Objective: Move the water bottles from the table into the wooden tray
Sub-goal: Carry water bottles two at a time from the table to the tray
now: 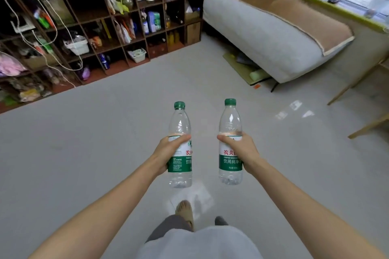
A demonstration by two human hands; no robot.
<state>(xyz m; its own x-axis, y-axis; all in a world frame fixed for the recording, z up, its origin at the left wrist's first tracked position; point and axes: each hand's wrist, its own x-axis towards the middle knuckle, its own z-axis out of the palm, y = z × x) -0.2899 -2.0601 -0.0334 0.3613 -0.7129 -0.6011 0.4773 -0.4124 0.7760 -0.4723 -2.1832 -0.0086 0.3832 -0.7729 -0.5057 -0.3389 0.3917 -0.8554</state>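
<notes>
I have both hands up in front of me over the grey floor [84,153], each wrapped around a water bottle at label height. My left hand [168,151] grips the left bottle [180,149], thumb across the front of the green-and-white label; my right hand [242,149] grips the right bottle [230,145] the same way. Both bottles stand upright with green caps on, side by side and apart, held in the air. At ten o'clock stands a dark cluttered shelf unit [94,17]; at two o'clock, a grey sofa [269,33]. One foot in a sandal [185,212] shows at six o'clock.
</notes>
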